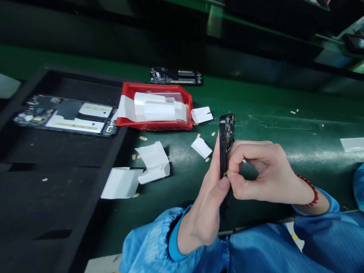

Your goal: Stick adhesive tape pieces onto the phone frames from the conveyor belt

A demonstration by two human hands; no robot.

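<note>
An opened black phone body (226,141) stands on edge above the green work surface (278,125). My left hand (203,212) wraps around it from behind and holds it upright. My right hand (263,174), with a red bead bracelet at the wrist, pinches thumb and forefinger together against the phone's edge, near a tiny tan piece too small to make out. Both sleeves are blue.
A red bin (155,106) with white film pieces sits at centre left. White paper slips (153,161) and tan scraps lie around it. A black foam tray (57,182) at left carries an open phone (64,115). Another phone body (176,76) lies behind the bin.
</note>
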